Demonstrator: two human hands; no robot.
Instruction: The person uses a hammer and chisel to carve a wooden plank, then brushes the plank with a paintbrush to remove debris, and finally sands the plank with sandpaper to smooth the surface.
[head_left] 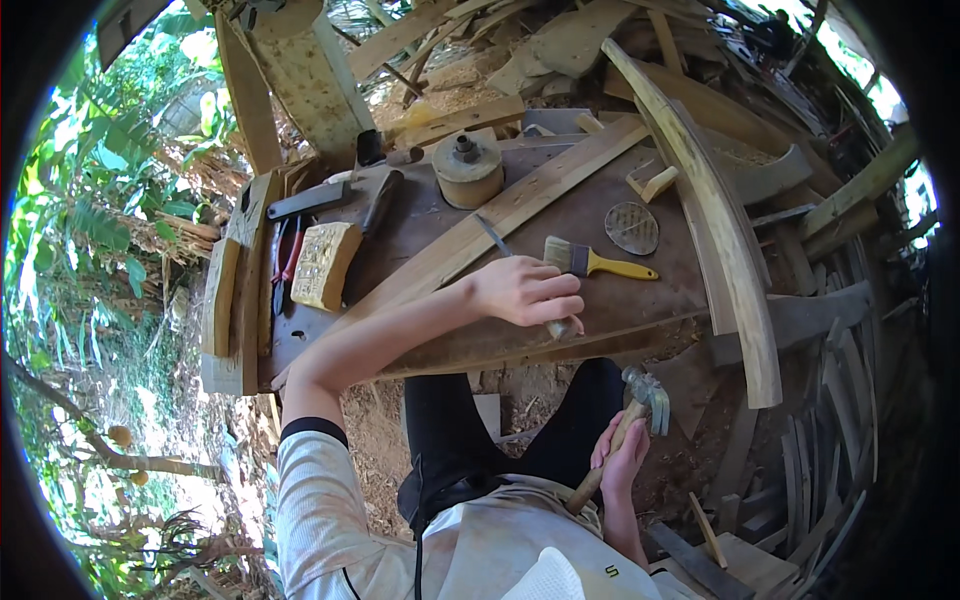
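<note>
Above the workbench (640, 285), my left hand (525, 295) is closed on a metal-bladed tool (492, 232), probably a chisel, angled across a long wooden board (590, 150); its lower end shows below my fingers. Beside that hand lies a yellow-handled paintbrush (620, 268), with a round mesh-patterned disc (631, 228) behind it. My right hand (620, 455) grips a claw hammer (645, 395) by its wooden handle, low over my lap at the right.
Pliers (293, 260), a rough pale block (327, 265), a dark-handled tool (385, 205) and a wooden cylinder (468, 180) sit on the bench. A long curved pole (750, 320) crosses its right end. Scrap wood (840, 400) is piled right and behind; foliage (90, 220) stands left.
</note>
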